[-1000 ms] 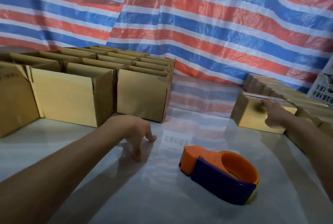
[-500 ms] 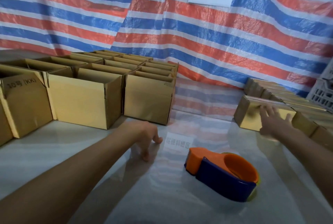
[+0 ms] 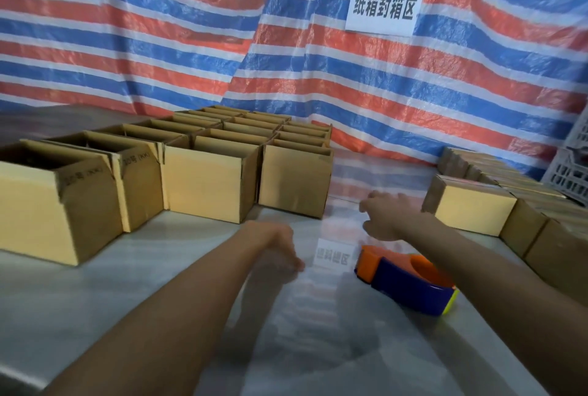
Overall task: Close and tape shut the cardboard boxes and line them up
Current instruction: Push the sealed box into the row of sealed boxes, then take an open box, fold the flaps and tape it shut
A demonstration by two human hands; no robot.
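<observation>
One orange-and-blue plastic tape dispenser [image 3: 405,279] lies on the glossy grey table [image 3: 127,300], near right. Far left stand open-topped brown cardboard boxes [image 3: 210,179], too many to count; sealed cardboard boxes [image 3: 474,209] line the right. Left hand [image 3: 273,244] and right hand [image 3: 386,217] both hover empty, fingers loose.

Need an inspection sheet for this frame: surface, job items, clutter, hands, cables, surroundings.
Surface: glossy grey table, reflective.
Job's things: open brown cardboard boxes in rows at left; closed cardboard boxes lined up at right; orange-and-blue tape dispenser lying on the table.
Clutter: nothing seen.
Grippers: left hand empty, fingers down near the table; right hand empty, above the table, blurred.
Cables: nothing seen.
Surroundings: red-white-blue striped tarp, white paper sign, white plastic crate at right.
</observation>
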